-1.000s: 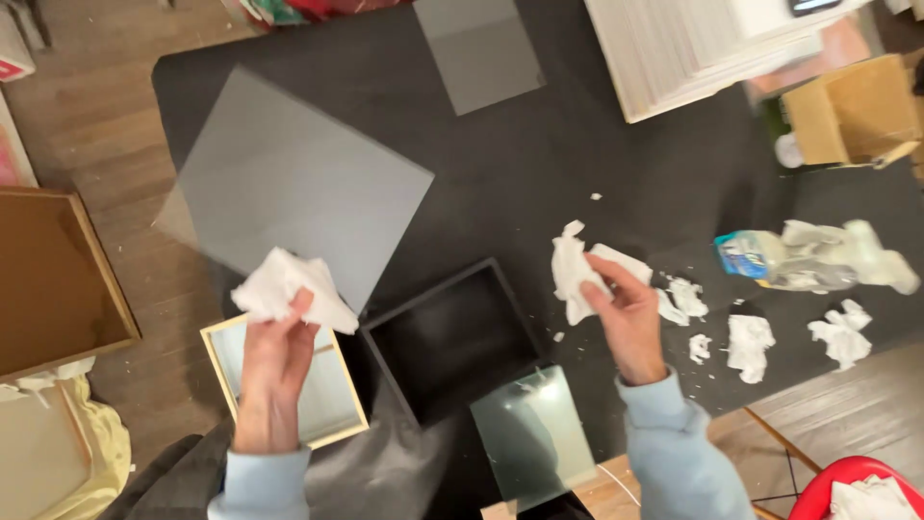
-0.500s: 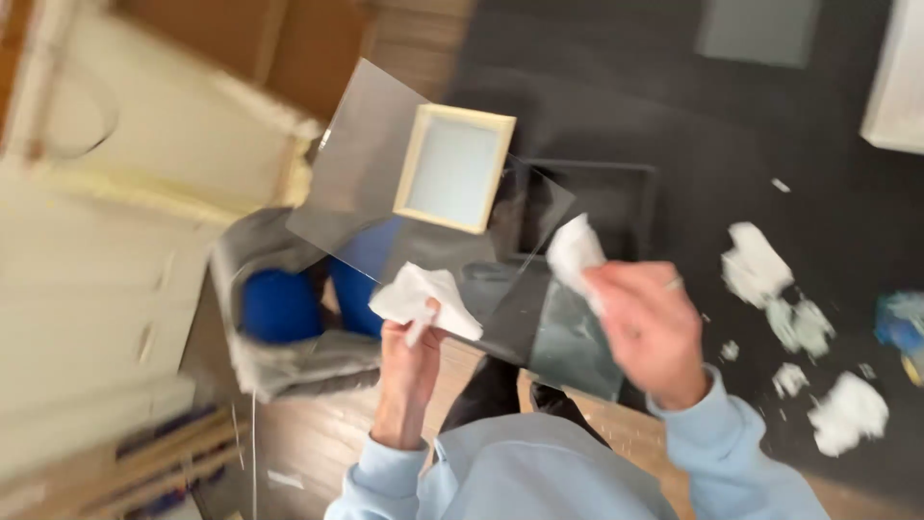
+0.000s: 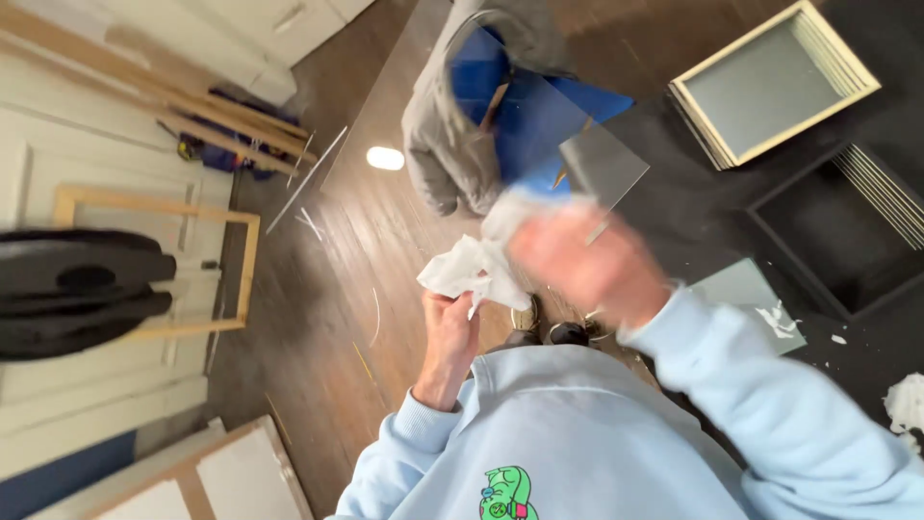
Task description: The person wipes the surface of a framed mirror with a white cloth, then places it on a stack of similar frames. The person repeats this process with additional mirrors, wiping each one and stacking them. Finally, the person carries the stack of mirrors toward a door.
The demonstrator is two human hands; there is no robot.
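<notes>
A person in a pale blue sweatshirt is holding a thin clear glass pane (image 3: 577,159) up in front of the chest, off the near edge of the dark worktop (image 3: 693,217). The left hand (image 3: 450,332) is pinching a crumpled white tissue (image 3: 467,270) shut in its grip. The right hand (image 3: 587,265) is blurred against the pane's lower part with more white tissue; whether its grip is closed cannot be told. The pane looks stiff, light, slippery and breakable, with sharp edges, so it is best gripped through tissue near an edge
</notes>
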